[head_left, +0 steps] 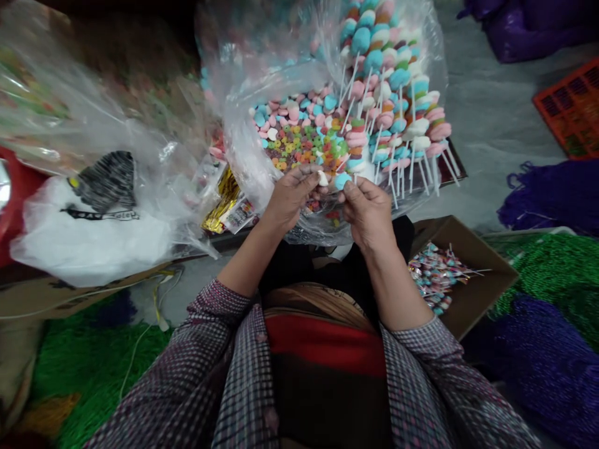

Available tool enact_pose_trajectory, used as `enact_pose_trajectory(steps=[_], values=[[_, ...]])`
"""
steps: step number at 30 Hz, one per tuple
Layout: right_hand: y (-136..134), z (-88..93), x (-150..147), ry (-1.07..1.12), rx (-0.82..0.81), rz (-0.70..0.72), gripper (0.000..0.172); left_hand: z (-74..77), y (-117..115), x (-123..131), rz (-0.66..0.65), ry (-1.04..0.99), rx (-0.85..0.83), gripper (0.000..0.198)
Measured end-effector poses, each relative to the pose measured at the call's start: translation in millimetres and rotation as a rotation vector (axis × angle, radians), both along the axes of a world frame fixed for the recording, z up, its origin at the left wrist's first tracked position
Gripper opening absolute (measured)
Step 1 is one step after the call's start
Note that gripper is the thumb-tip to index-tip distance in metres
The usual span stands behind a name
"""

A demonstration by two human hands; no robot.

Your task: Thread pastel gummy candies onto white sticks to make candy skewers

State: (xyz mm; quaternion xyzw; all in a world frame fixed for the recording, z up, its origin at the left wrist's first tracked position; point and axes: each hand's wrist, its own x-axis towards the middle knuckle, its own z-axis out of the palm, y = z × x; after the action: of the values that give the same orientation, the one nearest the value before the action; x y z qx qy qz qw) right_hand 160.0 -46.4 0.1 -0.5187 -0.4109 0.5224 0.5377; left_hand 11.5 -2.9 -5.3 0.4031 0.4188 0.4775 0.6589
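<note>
My left hand [291, 194] pinches a white candy piece [322, 179] at its fingertips. My right hand [367, 209] is closed on a thin white stick with a blue candy piece [341, 181] at its tip. Both hands meet just above the near edge of a clear plastic bag [243, 93] that holds loose pastel marshmallow pieces [285, 115] and small coloured ring candies [311, 146]. Behind my right hand lies a pile of finished candy skewers [402, 93] on white sticks.
A cardboard box [472, 274] at my right knee holds more candy sticks. A white plastic bag [84, 237] and gold wrappers [224, 202] lie to the left. Purple and green stringy bundles [552, 262] fill the right side; an orange crate [573, 109] sits far right.
</note>
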Motion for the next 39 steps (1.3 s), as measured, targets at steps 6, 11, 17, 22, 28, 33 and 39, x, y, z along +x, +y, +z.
enact_pose_trajectory(steps=[6,11,17,22,28,33,39], values=[[-1.5,0.4,-7.0,0.02,-0.001,0.05,0.045,-0.2,-4.7,6.4,-0.032,-0.087,-0.053,0.012],[1.3,-1.5,-9.7,0.018,-0.003,-0.039,0.044,-1.7,-10.6,9.8,-0.059,-0.038,0.025,0.022],[0.8,-7.2,-8.7,-0.012,-0.015,-0.082,0.045,-5.8,-10.7,11.3,-0.029,0.057,0.098,0.028],[-22.8,-0.4,1.1,0.011,-0.003,-0.023,0.041,-2.5,-3.4,7.3,0.023,0.061,-0.028,0.021],[-63.8,2.8,10.9,-0.19,-0.062,0.07,0.043,5.0,4.1,9.7,0.073,-0.168,-0.148,0.033],[-70.0,-9.0,13.2,-0.28,-0.062,0.041,0.04,9.9,2.6,13.8,0.051,-0.272,-0.201,0.039],[-67.9,-10.8,12.6,-0.299,-0.049,0.046,0.036,-0.2,5.2,11.8,0.072,-0.183,-0.133,0.04]])
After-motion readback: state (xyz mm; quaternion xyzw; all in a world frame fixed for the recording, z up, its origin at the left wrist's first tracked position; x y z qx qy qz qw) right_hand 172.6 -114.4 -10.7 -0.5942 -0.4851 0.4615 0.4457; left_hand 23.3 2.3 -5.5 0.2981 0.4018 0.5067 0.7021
